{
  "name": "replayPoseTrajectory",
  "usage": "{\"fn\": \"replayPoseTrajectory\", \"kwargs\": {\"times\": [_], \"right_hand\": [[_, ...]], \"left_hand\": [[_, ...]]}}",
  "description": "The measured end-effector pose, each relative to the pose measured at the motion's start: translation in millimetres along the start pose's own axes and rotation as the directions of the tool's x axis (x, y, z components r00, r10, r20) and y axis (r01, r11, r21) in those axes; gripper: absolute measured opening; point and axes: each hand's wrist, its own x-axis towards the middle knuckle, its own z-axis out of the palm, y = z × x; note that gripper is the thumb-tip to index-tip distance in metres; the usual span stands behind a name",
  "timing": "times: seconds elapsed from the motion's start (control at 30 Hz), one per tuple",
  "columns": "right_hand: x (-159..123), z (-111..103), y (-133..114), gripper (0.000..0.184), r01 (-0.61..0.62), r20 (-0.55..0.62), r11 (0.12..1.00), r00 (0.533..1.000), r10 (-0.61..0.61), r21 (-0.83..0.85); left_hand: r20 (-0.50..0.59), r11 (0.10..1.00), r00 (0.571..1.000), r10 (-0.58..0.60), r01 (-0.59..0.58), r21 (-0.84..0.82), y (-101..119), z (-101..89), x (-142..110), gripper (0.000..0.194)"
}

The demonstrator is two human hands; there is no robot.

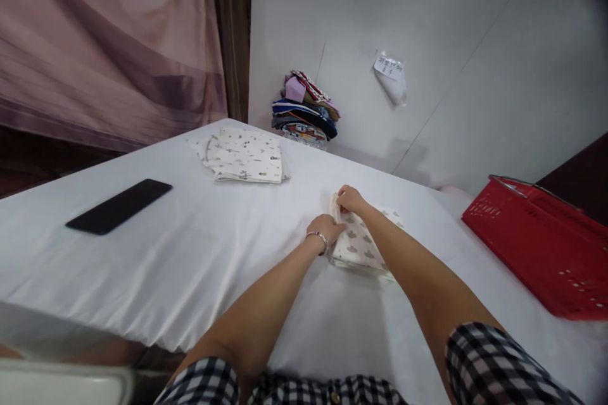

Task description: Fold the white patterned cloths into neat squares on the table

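Observation:
A folded white cloth with a grey print (361, 247) lies on the white-covered table (199, 266). My left hand (325, 228) wears a silver bangle and is closed on the cloth's left edge, thumb on top. Just beyond it, my right hand (349, 199) pinches the cloth's far left corner. My right forearm hides part of the cloth. Farther back to the left sits another folded white cloth (247, 155) with small grey and green prints, apart from both hands.
A black flat slab (118, 206) like a phone or tablet lies on the left. On the right stands a red plastic basket (527, 247). Stacked folded clothes (306, 111) are beyond the far edge. A plastic bag with a written label (390, 79) lies behind.

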Motion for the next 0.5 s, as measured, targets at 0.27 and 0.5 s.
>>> {"fn": "replayPoseTrajectory", "kwargs": {"times": [0.27, 0.5], "right_hand": [[-1.1, 2.2, -9.3, 0.044, 0.009, 0.024, 0.992, 1.0, -0.006, -0.128], [-2.3, -1.6, -8.7, 0.045, -0.005, 0.089, 0.998, 0.996, 0.01, -0.059]], "left_hand": [[0.024, 1.0, 1.0, -0.021, 0.02, 0.008, -2.9, 0.2, 3.7, 0.034], [0.029, 0.999, 1.0, -0.003, 0.002, 0.038, -4.6, 1.3, 6.8, 0.037]]}}
